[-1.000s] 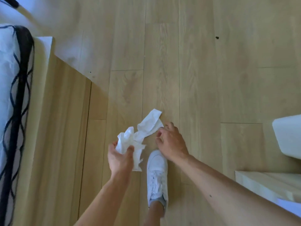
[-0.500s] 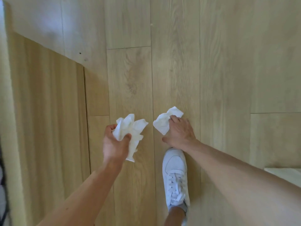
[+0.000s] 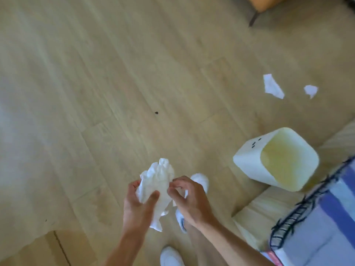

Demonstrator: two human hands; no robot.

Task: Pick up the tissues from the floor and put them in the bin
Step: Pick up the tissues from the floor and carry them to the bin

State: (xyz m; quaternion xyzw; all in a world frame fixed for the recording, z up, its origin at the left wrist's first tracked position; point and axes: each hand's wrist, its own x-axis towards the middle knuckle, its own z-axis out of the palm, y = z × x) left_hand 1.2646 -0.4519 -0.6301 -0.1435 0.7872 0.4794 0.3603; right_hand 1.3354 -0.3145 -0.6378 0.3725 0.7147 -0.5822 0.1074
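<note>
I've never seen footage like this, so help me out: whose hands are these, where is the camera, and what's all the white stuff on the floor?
There is no machine here. The camera sits on a person's head and looks down, so you see their own bare arms and white shoes from above.

The left hand grips a crumpled bunch of white tissues. The right hand is closed in against the same bunch, pinching its edge; the picture is blurry, so its exact hold is hard to read.

On the wooden floor two more tissues lie loose: a larger one and a smaller one beside it, apart from each other.

The pale tub to the right is the bin, open at the top, with nothing visible inside. It stands between the person and the loose tissues.
</note>
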